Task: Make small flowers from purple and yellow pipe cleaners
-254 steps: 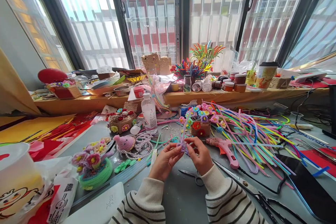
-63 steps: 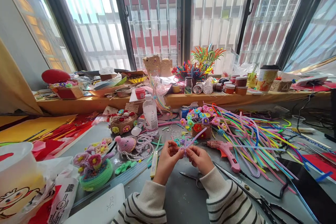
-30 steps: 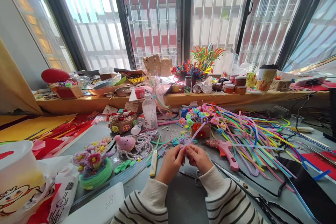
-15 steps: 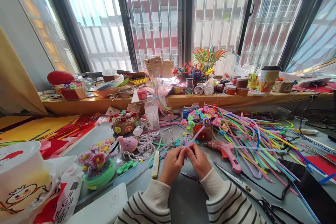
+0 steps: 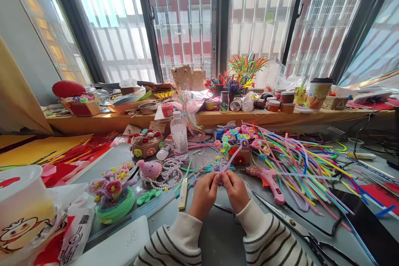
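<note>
My left hand point(image 5: 204, 193) and my right hand point(image 5: 235, 189) meet over the middle of the table, fingertips pinched together on a lilac pipe cleaner point(image 5: 233, 156). One length of it sticks up and to the right; a shorter bit rises between the thumbs, and the rest is hidden by my fingers. Just behind stands a small box of pipe-cleaner flowers point(image 5: 240, 156). A pink glue gun point(image 5: 268, 181) lies to the right of my right hand. By my left wrist is a yellow-handled cutter point(image 5: 183, 193). A dark pointed blade point(image 5: 222, 208) lies partly under my right hand.
Loose pipe cleaners point(image 5: 302, 166) cover the right side, with large scissors point(image 5: 291, 221) and a black phone point(image 5: 368, 224) before them. At left are a green flower pot point(image 5: 115, 208), a white power bank point(image 5: 121, 243) and bead strings point(image 5: 170, 174). A bottle point(image 5: 179, 135) stands behind.
The view has shifted slightly, moving the things at left a little leftward. Both hands keep their pinch on the lilac pipe cleaner, with only small finger movement.
</note>
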### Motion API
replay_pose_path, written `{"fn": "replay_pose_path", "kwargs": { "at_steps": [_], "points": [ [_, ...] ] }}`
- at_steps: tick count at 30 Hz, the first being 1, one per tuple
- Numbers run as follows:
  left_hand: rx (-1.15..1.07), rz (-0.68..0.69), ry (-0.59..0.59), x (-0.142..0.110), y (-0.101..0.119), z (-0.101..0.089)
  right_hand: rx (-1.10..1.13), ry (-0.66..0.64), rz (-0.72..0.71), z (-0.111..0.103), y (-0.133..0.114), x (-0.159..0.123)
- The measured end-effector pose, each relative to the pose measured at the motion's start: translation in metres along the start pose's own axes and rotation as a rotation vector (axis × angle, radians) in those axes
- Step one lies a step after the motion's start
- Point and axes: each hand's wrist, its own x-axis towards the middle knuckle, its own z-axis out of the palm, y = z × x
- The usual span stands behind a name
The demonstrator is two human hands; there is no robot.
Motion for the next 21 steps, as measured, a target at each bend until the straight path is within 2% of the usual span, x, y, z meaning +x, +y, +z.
{"fn": "replay_pose_path", "kwargs": {
  "at_steps": [9,14,21],
  "points": [
    [-0.080,-0.095,-0.047,0.000,0.006,-0.005,-0.006,0.039,-0.053,-0.013,-0.006,0.000],
    [-0.090,-0.081,-0.039,0.000,0.006,-0.004,-0.037,-0.022,-0.114,-0.013,-0.009,-0.001],
    [-0.116,-0.084,-0.058,0.000,0.006,-0.003,0.023,-0.046,-0.056,-0.014,-0.007,-0.002]
  ]
}}
